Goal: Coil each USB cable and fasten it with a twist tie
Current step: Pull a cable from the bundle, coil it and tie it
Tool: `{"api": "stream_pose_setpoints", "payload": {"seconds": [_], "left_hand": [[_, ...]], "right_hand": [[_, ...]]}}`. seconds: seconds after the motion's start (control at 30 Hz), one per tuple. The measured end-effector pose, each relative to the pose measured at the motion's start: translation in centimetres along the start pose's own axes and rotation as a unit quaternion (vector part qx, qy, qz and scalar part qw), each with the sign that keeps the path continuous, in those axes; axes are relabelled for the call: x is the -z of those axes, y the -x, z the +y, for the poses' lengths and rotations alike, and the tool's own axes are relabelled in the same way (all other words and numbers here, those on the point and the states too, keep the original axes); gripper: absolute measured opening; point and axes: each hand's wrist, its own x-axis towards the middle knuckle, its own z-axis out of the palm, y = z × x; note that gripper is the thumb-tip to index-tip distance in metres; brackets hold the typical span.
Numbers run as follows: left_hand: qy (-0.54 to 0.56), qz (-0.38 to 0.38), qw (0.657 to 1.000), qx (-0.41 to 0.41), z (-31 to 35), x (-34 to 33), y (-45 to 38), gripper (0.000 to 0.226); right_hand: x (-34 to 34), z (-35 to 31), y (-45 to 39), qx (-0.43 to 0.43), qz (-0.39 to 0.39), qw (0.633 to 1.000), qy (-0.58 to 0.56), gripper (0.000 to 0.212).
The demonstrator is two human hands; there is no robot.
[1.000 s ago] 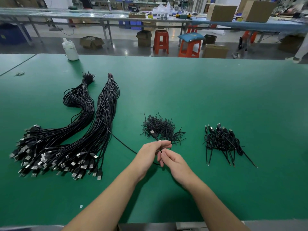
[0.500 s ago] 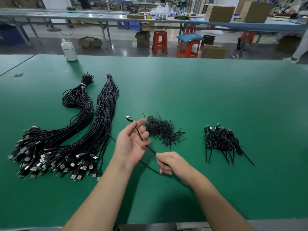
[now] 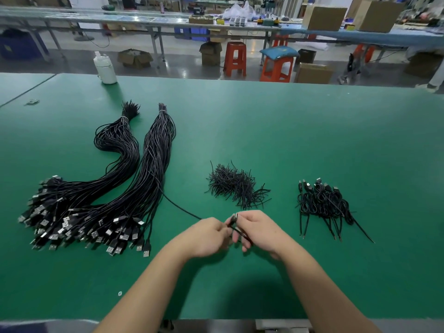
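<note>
Both hands meet low in the middle of the green table. My left hand [image 3: 208, 236] and my right hand [image 3: 258, 230] pinch one black USB cable [image 3: 179, 207], whose plug end shows between the fingertips. The cable trails left into the nearer of two long bundles of uncoiled USB cables [image 3: 134, 188]. A heap of black twist ties [image 3: 234, 185] lies just beyond the hands. A pile of coiled, tied cables [image 3: 323, 203] sits to the right.
The green table [image 3: 312, 131] stretches far to the right and back. A white plastic bottle [image 3: 105, 68] stands at its far left edge. Behind it are orange stools [image 3: 235, 58], cardboard boxes and long workbenches.
My left hand has come down from its raised spot near the twist ties and rejoined my right hand. The plug end, held up to the left before, now sits between both hands.
</note>
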Motion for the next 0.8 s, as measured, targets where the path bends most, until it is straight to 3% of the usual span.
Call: {"api": "stream_pose_setpoints", "payload": {"seconds": [0.1,0.23,0.3,0.37,0.43,0.5,0.57,0.63,0.73,0.8], "left_hand": [[-0.021,0.116,0.992,-0.052,0.1,-0.5,-0.4,0.036],[0.085,0.237,0.965,-0.075,0.1,-1.6,-0.8,0.034],[0.186,0.295,0.935,-0.066,0.3,-1.6,-1.0,0.028],[0.385,0.319,0.864,-0.057,0.3,-1.1,-1.4,0.029],[0.585,0.299,0.752,-0.058,0.0,0.1,-1.8,0.034],[0.701,0.251,0.664,-0.064,0.0,1.4,-2.0,0.039],[0.750,0.191,0.628,-0.085,0.2,2.2,-1.8,0.038],[0.727,0.132,0.665,-0.105,0.4,2.5,-1.3,0.030],[0.629,-0.008,0.757,-0.176,-0.4,2.8,-0.2,0.029],[0.506,-0.106,0.833,-0.199,-1.1,3.1,0.6,0.032]], "right_hand": [[-0.2,-1.0,0.2,0.043,0.046,0.998,-0.016,0.023],[-0.8,-1.6,0.0,0.075,0.087,0.993,-0.001,0.009],[-0.9,-1.3,0.1,0.084,0.074,0.994,0.009,0.007],[-1.1,-0.7,0.3,0.073,0.048,0.995,0.051,0.016],[-1.4,0.2,0.5,0.060,0.014,0.994,0.089,0.028],[-2.0,1.1,0.7,0.047,-0.005,0.995,0.093,0.032],[-2.4,1.7,0.6,0.035,-0.001,0.995,0.089,0.034],[-2.4,1.9,0.4,0.018,-0.007,0.998,0.059,0.036],[-1.8,1.6,0.4,-0.027,-0.039,0.997,-0.063,0.042],[-1.0,1.2,0.4,-0.046,-0.039,0.991,-0.122,0.047]]}}
